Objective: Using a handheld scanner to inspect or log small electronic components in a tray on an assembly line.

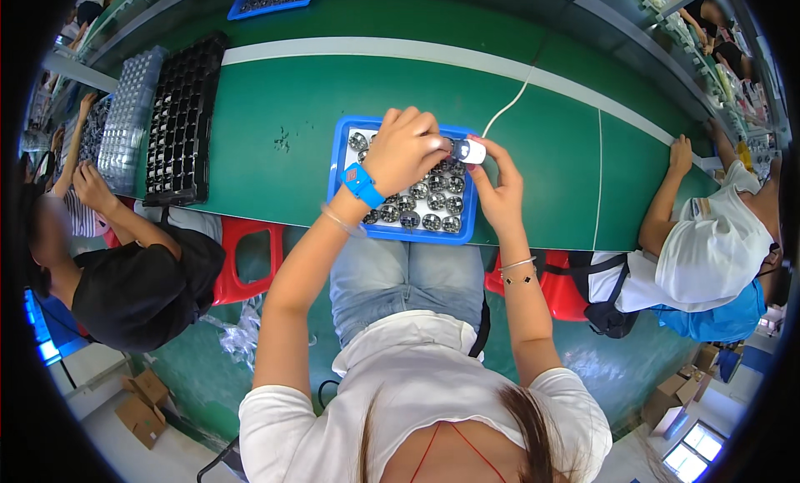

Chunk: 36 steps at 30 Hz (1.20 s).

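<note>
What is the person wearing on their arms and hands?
No gloves, and the forearms are bare below short white sleeves. The left hand has a bright blue wristband and a thin bangle. The right hand has a thin bracelet at the wrist.

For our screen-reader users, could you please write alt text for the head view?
Both hands, left hand and right hand, hold a small white cylindrical part over a blue plastic tray of round silvery metal pieces on a green workbench.

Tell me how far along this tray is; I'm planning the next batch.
Done: cannot tell. In hand: left hand and right hand hold a small white device over the blue tray. Left: rows of round silver parts sit in it.
</note>
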Available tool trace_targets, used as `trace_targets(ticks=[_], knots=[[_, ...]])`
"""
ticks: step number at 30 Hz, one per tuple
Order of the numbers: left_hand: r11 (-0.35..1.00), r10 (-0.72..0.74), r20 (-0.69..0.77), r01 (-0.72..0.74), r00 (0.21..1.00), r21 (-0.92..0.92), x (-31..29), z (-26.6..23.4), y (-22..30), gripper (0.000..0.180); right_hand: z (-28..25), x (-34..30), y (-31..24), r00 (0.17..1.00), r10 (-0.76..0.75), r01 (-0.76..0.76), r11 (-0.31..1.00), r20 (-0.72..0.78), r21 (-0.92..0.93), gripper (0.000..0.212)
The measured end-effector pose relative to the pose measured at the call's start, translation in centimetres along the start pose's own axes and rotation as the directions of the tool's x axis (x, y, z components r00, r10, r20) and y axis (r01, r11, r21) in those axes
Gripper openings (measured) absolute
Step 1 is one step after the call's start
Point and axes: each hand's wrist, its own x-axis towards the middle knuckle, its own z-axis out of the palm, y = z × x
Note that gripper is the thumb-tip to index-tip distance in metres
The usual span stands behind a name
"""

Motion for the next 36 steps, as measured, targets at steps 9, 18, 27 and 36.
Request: trace_targets(ticks=[9,18,27,36], knots=[[0.994,-0.002,0.019,0.000,1.000,0.107,-0.3,0.4,-1.0,0.009,0.1,0.5,-0.3,0.969,0.101,-0.023,0.947,-0.227,0.319,0.038],[0.993,-0.092,0.088,0.085,0.992,0.080,-0.8,-1.8,-2.2,0.011,0.4,1.2,-0.7,0.997,0.029,-0.012,0.974,-0.070,0.226,0.036],[0.999,-0.038,-0.033,0.038,0.999,0.001,0.0,-2.5,-0.5,0.006,0.9,1.9,-0.9,0.997,0.024,-0.023,1.000,0.072,-0.012,0.033],[0.994,-0.089,0.026,0.087,0.996,0.071,-1.4,-1.2,-1.1,0.012,-0.4,0.2,-1.5,0.984,0.057,-0.005,0.956,-0.171,0.292,0.038]])
